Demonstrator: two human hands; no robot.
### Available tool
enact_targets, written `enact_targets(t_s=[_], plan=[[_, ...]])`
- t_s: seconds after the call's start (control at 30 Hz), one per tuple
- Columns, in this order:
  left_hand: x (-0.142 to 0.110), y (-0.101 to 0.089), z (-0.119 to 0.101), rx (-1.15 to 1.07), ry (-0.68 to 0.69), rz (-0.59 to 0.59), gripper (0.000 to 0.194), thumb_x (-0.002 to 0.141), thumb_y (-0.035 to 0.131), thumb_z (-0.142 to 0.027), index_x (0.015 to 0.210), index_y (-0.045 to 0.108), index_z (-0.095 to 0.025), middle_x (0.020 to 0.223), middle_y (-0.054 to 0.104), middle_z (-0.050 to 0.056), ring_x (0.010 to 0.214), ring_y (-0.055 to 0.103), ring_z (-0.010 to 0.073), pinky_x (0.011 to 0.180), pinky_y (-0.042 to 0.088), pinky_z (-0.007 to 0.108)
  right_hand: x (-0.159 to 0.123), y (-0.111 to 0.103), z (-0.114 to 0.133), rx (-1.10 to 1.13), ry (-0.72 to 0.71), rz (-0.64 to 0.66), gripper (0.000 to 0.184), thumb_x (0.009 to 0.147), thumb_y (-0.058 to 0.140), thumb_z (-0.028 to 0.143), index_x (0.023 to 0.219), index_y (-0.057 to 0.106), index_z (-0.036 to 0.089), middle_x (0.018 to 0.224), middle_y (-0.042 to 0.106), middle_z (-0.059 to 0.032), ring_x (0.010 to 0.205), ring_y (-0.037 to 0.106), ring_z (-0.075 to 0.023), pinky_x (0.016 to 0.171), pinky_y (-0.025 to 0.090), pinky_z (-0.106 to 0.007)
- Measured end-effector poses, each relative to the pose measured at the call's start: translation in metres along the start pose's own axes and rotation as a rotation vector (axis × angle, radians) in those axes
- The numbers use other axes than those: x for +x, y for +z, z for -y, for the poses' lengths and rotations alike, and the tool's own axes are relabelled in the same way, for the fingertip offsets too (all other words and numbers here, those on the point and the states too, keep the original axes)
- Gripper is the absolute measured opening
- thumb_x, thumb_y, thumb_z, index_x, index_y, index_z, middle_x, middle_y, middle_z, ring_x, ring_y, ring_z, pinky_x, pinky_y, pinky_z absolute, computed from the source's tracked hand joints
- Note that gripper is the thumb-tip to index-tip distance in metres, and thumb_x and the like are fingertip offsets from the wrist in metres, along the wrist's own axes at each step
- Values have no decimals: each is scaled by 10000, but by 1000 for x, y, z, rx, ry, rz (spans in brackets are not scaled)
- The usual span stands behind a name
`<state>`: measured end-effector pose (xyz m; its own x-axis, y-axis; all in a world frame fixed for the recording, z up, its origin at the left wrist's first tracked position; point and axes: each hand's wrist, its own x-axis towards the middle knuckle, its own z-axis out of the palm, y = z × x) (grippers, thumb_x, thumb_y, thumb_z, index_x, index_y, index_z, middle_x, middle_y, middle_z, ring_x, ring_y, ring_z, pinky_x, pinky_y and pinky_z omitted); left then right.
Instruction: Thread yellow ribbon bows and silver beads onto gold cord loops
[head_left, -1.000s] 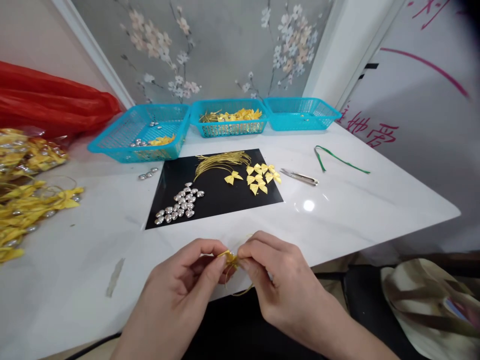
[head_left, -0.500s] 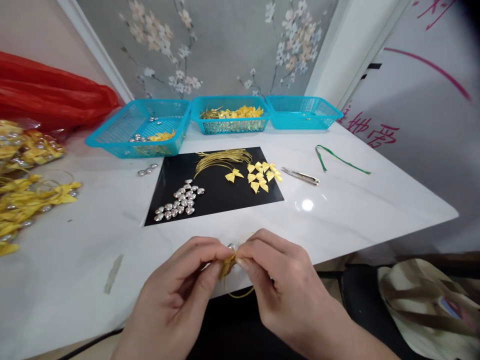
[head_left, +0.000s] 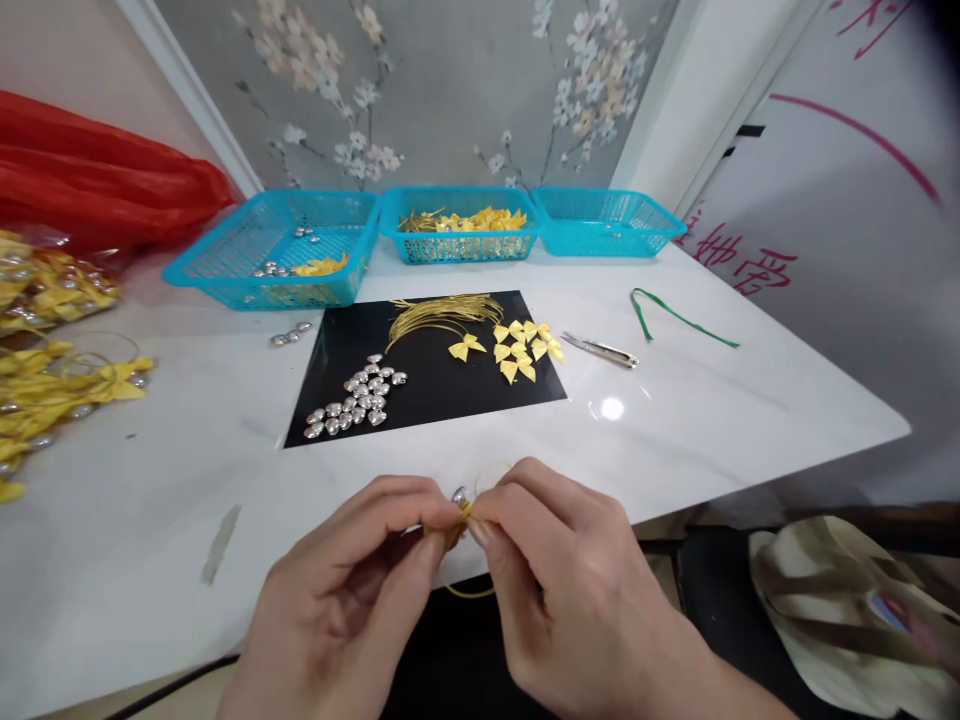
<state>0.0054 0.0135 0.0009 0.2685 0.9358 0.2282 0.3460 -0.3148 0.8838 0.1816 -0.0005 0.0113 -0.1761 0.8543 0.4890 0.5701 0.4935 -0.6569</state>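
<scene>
At the table's near edge, my left hand (head_left: 352, 590) pinches a yellow ribbon bow (head_left: 452, 538) between thumb and fingers, most of it covered. My right hand (head_left: 562, 560) meets it fingertip to fingertip, closed on the bow's gold cord (head_left: 471, 594), which loops out below; exactly where it grips is hidden. A silver heart-shaped bead (head_left: 460, 495) pokes up between the fingertips. Beyond the hands, a black mat (head_left: 427, 400) carries loose silver beads (head_left: 364, 392), a bundle of gold cords (head_left: 442, 315) and several yellow bows (head_left: 517, 350).
Three blue baskets (head_left: 262, 292), (head_left: 465, 250), (head_left: 611, 240) line the back, two with bows and beads. Right of the mat lie thread snips (head_left: 604, 350) and a green ribbon (head_left: 686, 322). Finished-looking bow strands (head_left: 67, 400) and red fabric (head_left: 105, 170) occupy the left.
The bow has turned downward in my left fingers, and the silver bead now shows above the fingertips. Both hands stay together in nearly the same place. The view has shifted slightly.
</scene>
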Motion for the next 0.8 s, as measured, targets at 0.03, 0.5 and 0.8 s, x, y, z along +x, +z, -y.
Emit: enact_targets(t_s=[0.03,0.5,0.8], plan=[[0,0,0,-11,8,9,265,897,602,-157,996,696,-384,1042,684,-57,889,707,98,738,565,75,0,0,1,-9,-7,-2,244,858,468,31,767,692,65,695,590,-99,567,548,-168,510,466,-283],[-5,6,3,-41,-40,-66,246,856,673,-146,962,687,-368,1001,670,-61,918,652,112,803,556,109,2,-2,5,11,30,27,242,867,483,62,761,700,56,680,581,-85,551,535,-160,499,444,-286],[-6,6,2,-15,-9,-104,238,859,662,-134,934,687,-359,976,673,-66,909,662,104,805,560,108,2,-2,5,4,33,34,222,858,487,64,761,687,69,689,580,-77,553,528,-150,503,425,-276]])
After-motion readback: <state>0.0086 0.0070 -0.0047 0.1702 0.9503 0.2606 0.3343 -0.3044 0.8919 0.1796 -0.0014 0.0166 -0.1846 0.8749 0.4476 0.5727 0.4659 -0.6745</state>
